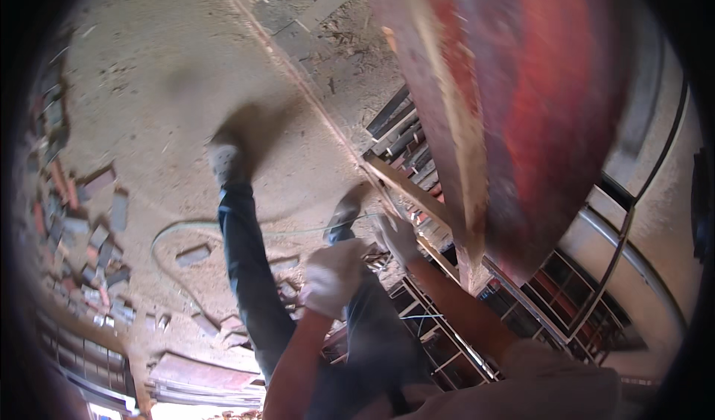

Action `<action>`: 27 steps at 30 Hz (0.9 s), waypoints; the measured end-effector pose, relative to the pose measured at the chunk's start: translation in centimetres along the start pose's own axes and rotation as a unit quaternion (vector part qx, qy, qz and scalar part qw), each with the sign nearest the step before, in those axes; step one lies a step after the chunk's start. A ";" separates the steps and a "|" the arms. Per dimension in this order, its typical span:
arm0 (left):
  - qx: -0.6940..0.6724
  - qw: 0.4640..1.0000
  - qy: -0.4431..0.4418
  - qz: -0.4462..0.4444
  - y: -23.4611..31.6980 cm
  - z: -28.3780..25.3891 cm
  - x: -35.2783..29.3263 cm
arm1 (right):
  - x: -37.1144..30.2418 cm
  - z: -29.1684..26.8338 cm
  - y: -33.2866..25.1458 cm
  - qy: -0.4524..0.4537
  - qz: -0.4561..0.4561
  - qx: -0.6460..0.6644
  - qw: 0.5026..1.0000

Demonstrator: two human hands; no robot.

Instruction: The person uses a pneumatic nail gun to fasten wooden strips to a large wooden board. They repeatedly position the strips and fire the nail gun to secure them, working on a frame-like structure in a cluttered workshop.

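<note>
Red-streaked board (547, 115) is right of both hands (333, 278) (395, 239); blurred, grip unclear.

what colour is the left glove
The left glove is off-white, though a bit blurred; it shows in the head view.

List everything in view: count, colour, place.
Large board: 1 clearly visible, red and grey-brown, upper right, blurred
Wooden bar: 1, tan, just above the right hand
Long strip: 1, pale brown, from top edge to centre
Dark planks: several, grey-black, left of the large board
Scrap wood: many, grey and reddish, left floor
Hose: 1, pale, curving across the floor
Flat boards: several, brownish, lower left
Cable: 1, black, far right
Floor: 1, tan, upper left
Legs: 2, blue trousers, centre
Shoes: 2, grey, ahead of the legs
Left hand: 1, pale glove, centre
Right hand: 1, pale glove, right of it
</note>
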State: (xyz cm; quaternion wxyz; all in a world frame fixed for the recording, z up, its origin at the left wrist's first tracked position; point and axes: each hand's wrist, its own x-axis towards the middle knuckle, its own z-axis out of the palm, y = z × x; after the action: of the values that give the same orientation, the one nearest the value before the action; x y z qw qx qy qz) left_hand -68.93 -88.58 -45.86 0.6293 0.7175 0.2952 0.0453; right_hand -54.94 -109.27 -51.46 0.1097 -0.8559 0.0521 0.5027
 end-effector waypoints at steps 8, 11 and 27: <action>0.019 0.976 -0.010 -0.215 -10.0 -6.8 3.7 | 26.6 -0.6 -6.6 0.262 0.025 -0.196 0.945; 0.038 0.980 -0.032 -0.192 -9.7 -8.2 4.9 | 31.2 -2.4 -5.8 0.279 0.125 -0.129 0.943; 0.060 0.972 -0.082 -0.212 -8.8 -3.6 3.6 | 43.3 0.7 -0.3 0.314 0.088 0.152 0.933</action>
State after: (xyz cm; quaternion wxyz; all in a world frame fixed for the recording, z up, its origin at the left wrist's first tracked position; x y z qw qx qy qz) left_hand -70.78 -83.36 -54.41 0.6023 0.6762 0.3905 -0.1658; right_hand -34.24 -107.87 -89.49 0.1716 -0.9352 0.2345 0.2022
